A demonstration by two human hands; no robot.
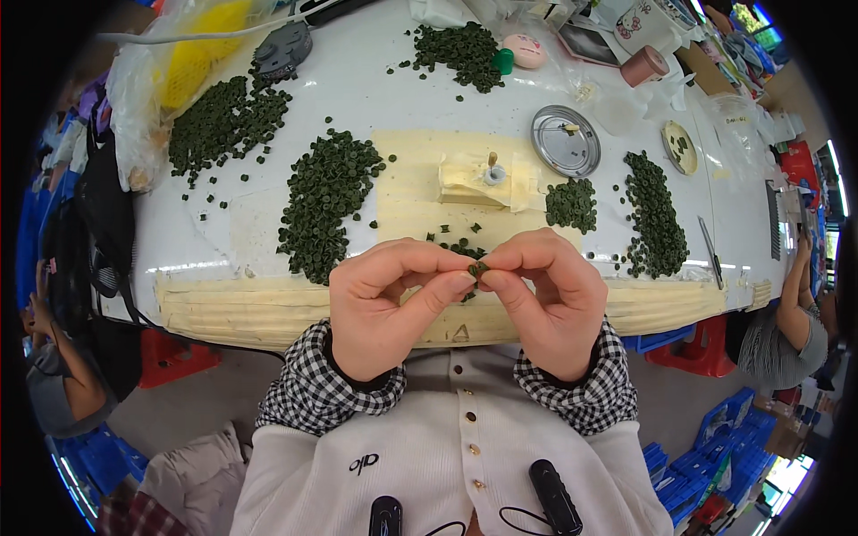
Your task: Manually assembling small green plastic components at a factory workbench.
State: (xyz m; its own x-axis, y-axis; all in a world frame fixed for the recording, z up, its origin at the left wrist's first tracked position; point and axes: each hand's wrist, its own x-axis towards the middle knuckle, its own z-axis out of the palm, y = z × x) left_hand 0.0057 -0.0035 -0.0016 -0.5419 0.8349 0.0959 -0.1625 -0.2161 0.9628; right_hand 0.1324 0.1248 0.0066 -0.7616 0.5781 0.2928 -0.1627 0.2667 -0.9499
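My left hand point(389, 304) and my right hand point(550, 299) meet near the table's front edge. Between their pinched fingertips is a small dark green spool-shaped part point(477, 269), mostly covered by the fingers. Just beyond and below the fingertips lie a few loose green parts point(460, 247) of the same kind. A large heap of these green parts point(326, 205) sits left of my left hand. Past my hands stands a block wrapped in cream tape point(465, 183), with a small upright peg point(492, 168) on it. To its right is a small pile of flatter green pieces point(572, 205).
More green heaps lie at the far left point(223, 125), the back point(460, 55) and the right point(657, 214). A round metal lid point(566, 141), a tweezer-like tool point(710, 253) and a pink thread spool point(645, 65) are on the right. Other people's arms point(800, 299) show at both sides.
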